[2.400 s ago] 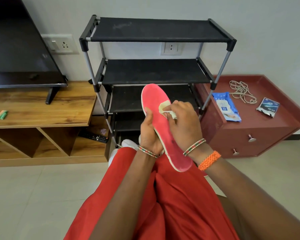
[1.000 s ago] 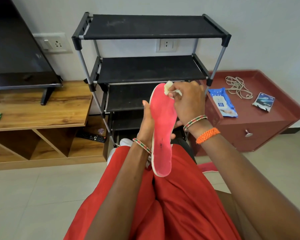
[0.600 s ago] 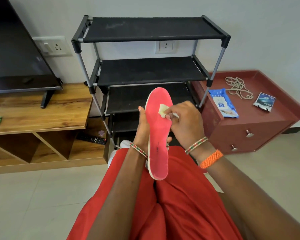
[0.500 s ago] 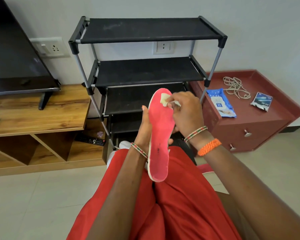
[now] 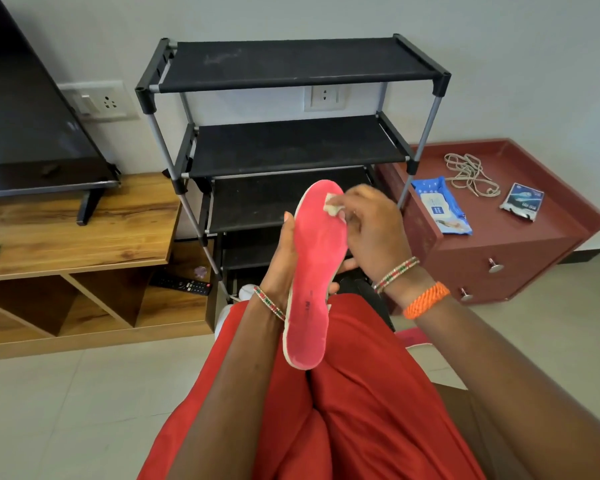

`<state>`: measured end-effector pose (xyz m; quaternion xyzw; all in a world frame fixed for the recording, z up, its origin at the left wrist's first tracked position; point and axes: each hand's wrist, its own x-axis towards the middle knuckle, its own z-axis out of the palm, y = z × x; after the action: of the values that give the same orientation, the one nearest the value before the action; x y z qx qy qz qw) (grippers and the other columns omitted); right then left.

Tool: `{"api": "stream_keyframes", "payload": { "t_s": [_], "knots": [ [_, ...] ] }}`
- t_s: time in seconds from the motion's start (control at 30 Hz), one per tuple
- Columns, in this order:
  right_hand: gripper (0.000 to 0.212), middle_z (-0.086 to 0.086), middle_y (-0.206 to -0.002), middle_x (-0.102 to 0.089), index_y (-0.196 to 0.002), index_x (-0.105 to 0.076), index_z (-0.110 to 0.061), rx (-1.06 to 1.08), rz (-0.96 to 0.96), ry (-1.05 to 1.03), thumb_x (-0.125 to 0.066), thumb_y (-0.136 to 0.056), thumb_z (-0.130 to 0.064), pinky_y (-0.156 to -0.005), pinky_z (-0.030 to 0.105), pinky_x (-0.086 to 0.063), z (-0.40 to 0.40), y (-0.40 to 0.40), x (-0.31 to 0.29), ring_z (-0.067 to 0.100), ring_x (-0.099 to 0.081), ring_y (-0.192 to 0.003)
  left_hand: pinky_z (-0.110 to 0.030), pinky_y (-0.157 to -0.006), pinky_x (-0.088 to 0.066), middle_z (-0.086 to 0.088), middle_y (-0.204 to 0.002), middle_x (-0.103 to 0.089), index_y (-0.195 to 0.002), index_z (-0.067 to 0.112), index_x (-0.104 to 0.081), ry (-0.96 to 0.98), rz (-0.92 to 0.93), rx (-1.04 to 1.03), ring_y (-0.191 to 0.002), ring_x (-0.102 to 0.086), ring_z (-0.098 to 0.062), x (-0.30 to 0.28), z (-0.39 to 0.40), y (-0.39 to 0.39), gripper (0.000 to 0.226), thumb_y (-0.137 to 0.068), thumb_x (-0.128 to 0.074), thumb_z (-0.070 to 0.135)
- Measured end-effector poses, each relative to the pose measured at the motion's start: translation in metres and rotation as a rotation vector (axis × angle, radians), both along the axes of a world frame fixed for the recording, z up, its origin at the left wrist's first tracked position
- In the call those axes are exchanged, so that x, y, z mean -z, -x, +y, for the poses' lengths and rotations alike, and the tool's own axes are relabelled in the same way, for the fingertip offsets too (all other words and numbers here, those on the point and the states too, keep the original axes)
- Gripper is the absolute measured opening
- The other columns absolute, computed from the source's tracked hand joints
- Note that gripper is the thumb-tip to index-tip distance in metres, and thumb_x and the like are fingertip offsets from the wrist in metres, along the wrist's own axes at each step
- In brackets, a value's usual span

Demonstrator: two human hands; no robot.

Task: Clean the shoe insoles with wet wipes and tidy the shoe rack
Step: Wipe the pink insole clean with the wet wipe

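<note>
Above a red-clothed lap, the left hand (image 5: pixel 280 268) grips a pink insole (image 5: pixel 314 271) upright while the right hand (image 5: pixel 371 233) pinches a wet wipe (image 5: pixel 331 204) against its far end. Beyond stands a black shoe rack (image 5: pixel 291 147) on pale floor tiles; right, a wipes pack (image 5: pixel 440 211) lies on a red cabinet (image 5: pixel 520 251); left, a wooden TV unit (image 5: pixel 77 233).

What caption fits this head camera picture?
Right hand rubs a wet wipe on a pink insole held by the left hand.
</note>
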<state>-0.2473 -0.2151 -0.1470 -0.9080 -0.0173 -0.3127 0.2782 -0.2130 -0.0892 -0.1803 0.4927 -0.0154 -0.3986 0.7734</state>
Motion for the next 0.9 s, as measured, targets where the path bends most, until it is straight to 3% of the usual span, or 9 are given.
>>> {"api": "stream_keyframes", "payload": {
  "t_s": [0.13, 0.23, 0.37, 0.47, 0.57, 0.77, 0.83, 0.9],
  "knots": [
    [0.028, 0.006, -0.084, -0.060, -0.097, -0.070, -0.008, -0.010, -0.011, 0.115, -0.050, -0.083, 0.004, -0.068, 0.041, -0.051, -0.001, -0.012, -0.016, 0.023, -0.055, -0.082, -0.019, -0.039, -0.047, -0.013, -0.087, -0.073, -0.115, 0.015, -0.056, 0.025, -0.039, 0.058, -0.059, -0.068, -0.020, 0.000, 0.004, -0.004, 0.079, -0.087, -0.008, 0.072],
    [0.021, 0.006, -0.085, -0.062, -0.095, -0.070, -0.009, -0.016, 0.049, 0.163, -0.059, -0.082, 0.002, -0.066, 0.043, -0.051, 0.005, -0.003, -0.009, 0.025, -0.056, -0.082, -0.021, -0.043, -0.051, -0.011, -0.086, -0.073, -0.118, 0.011, -0.054, 0.031, -0.110, 0.001, -0.066, -0.070, -0.019, 0.000, 0.005, -0.008, 0.076, -0.091, -0.010, 0.066],
    [0.030, 0.002, -0.077, -0.064, -0.083, -0.071, -0.011, -0.093, 0.024, 0.269, -0.041, -0.081, -0.014, -0.062, 0.037, -0.049, 0.030, 0.026, 0.012, 0.025, -0.056, -0.074, -0.027, -0.068, -0.055, -0.011, -0.093, -0.067, -0.111, 0.007, -0.059, 0.055, -0.126, -0.106, -0.078, -0.067, -0.017, 0.003, 0.009, -0.014, 0.072, -0.093, -0.017, 0.063],
    [0.012, -0.001, -0.077, -0.065, -0.084, -0.072, -0.013, -0.118, 0.034, 0.369, -0.061, -0.081, -0.008, -0.066, 0.035, -0.047, 0.044, 0.042, 0.031, 0.023, -0.059, -0.074, -0.032, -0.082, -0.054, -0.016, -0.102, -0.067, -0.112, 0.006, -0.059, 0.058, -0.090, -0.100, -0.089, -0.067, -0.022, 0.003, 0.012, -0.015, 0.072, -0.092, -0.021, 0.064],
    [0.011, -0.003, -0.075, -0.066, -0.084, -0.071, -0.016, -0.108, 0.018, 0.360, -0.065, -0.079, -0.008, -0.068, 0.031, -0.039, 0.037, 0.036, 0.030, 0.021, -0.057, -0.072, -0.033, -0.086, -0.053, -0.019, -0.105, -0.066, -0.115, 0.002, -0.057, 0.107, -0.041, -0.096, -0.094, -0.066, -0.025, 0.004, 0.009, -0.014, 0.074, -0.092, -0.022, 0.063],
    [0.021, -0.001, -0.079, -0.067, -0.089, -0.069, -0.014, 0.025, -0.042, 0.342, -0.050, -0.084, -0.009, -0.065, 0.033, -0.049, 0.032, 0.015, 0.005, 0.022, -0.057, -0.071, -0.030, -0.084, -0.052, -0.010, -0.091, -0.067, -0.104, 0.005, -0.059, 0.107, -0.161, -0.082, -0.087, -0.065, -0.018, 0.001, 0.005, -0.011, 0.057, -0.095, -0.033, 0.054],
    [0.018, 0.000, -0.082, -0.068, -0.091, -0.069, -0.015, 0.007, -0.066, 0.398, -0.053, -0.084, -0.010, -0.066, 0.034, -0.049, 0.040, 0.021, 0.009, 0.023, -0.058, -0.072, -0.038, -0.091, -0.048, -0.016, -0.097, -0.064, -0.104, 0.002, -0.058, 0.024, -0.211, -0.132, -0.094, -0.062, -0.026, -0.005, 0.010, -0.016, 0.059, -0.086, -0.052, 0.058],
    [0.015, -0.002, -0.083, -0.068, -0.090, -0.068, -0.016, -0.030, -0.071, 0.429, -0.056, -0.083, -0.010, -0.064, 0.035, -0.047, 0.047, 0.032, 0.020, 0.023, -0.058, -0.072, -0.042, -0.092, -0.049, -0.024, -0.113, -0.062, -0.118, -0.004, -0.055, -0.050, -0.264, -0.160, -0.102, -0.061, -0.035, -0.004, 0.015, -0.024, 0.074, -0.082, -0.053, 0.060]
  ]
}}
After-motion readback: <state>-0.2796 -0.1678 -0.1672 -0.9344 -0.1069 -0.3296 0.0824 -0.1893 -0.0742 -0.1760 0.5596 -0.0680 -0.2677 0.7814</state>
